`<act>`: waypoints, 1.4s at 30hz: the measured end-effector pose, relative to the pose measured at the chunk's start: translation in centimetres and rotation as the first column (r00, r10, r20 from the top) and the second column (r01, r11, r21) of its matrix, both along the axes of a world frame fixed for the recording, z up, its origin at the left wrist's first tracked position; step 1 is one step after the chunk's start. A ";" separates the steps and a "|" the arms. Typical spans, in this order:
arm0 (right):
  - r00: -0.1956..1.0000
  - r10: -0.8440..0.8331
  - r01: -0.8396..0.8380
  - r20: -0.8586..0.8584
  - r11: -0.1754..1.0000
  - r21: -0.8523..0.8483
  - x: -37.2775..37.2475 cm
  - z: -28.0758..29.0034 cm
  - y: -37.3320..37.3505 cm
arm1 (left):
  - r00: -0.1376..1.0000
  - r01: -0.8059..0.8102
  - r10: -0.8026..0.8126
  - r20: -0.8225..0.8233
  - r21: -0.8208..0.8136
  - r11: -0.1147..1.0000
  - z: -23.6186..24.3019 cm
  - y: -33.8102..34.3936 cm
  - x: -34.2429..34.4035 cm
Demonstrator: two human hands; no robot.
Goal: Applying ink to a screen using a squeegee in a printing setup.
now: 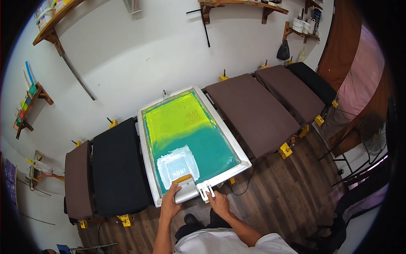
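Observation:
A silk-screen printing frame (pixel 230 137) with a pale metal border lies at the middle, its mesh green with a yellow far half. White ink (pixel 189 155) forms a smeared square around pale lettering near the near left corner. My left hand (pixel 170 205) is closed on a squeegee (pixel 186 191), which has a silver holder and an amber blade. The blade rests at the near edge of the white ink. At the frame's near edge, my right hand (pixel 220 203) has its fingers closed around a white metal clamp bracket (pixel 206 190).
Boards covered in black fabric (pixel 118 169) and brown fabric (pixel 253 112) stand on both sides of the frame. Yellow clamps (pixel 285 150) stick out at their ends. Wooden shelves (pixel 245 5) line the white wall. A fan (pixel 374 137) stands at right, above the wood floor (pixel 270 203).

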State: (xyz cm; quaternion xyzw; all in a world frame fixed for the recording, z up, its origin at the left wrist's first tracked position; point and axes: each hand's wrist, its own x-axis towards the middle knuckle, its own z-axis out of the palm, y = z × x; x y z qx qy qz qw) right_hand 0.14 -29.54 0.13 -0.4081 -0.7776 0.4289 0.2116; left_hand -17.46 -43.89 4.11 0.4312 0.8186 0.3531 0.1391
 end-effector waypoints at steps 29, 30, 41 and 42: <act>0.968 -0.245 0.243 0.061 0.969 0.047 -0.9 -0.1 -2.1 | 0.950 0.149 -0.215 -0.227 -0.275 0.950 0.5 -0.5 -0.7; 0.972 -0.224 0.223 0.069 0.974 0.023 -0.7 -0.2 -2.1 | 0.941 0.148 -0.225 -0.252 -0.292 0.945 0.8 -0.4 -0.4; 0.994 0.025 -0.030 0.104 0.999 0.043 0.4 0.0 0.7 | 0.974 0.084 -0.152 -0.167 -0.358 0.930 3.1 1.5 1.2; 0.992 0.056 -0.063 0.115 0.996 0.056 0.5 -0.2 0.8 | 0.979 0.073 -0.136 -0.152 -0.362 0.929 2.9 1.5 1.4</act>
